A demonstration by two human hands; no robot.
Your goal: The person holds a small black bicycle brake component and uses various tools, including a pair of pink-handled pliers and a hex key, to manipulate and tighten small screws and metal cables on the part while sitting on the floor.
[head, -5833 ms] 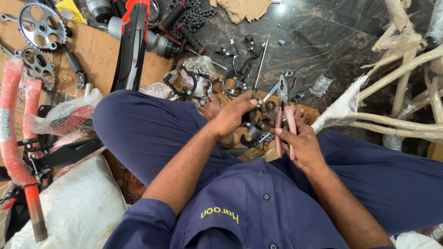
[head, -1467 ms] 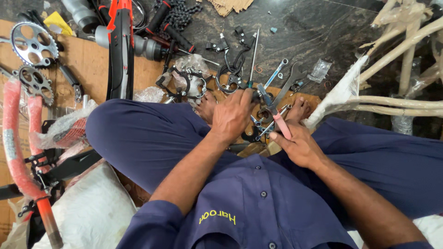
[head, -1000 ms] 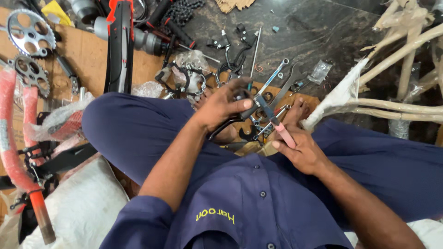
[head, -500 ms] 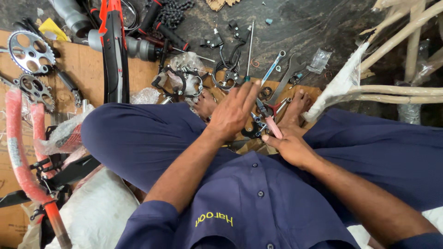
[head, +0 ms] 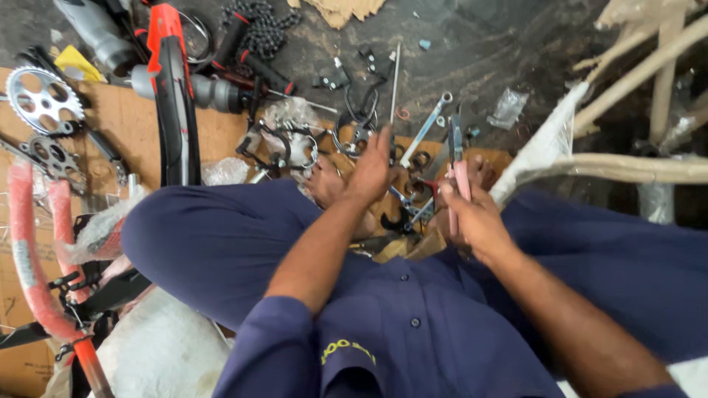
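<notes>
pink-handled pliers [head: 456,166] gripped in right hand [head: 476,221]; left hand [head: 369,171] spread over metal parts [head: 409,203].

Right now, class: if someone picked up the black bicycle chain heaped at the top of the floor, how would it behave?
The bicycle chain would probably sag and drape, since it lies in loose coils. Its metal links suggest weight for its size. It seems unlikely to roll.

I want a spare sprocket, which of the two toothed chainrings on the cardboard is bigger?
The silver chainring at the far left corner; the darker chainring just below it is smaller.
</notes>
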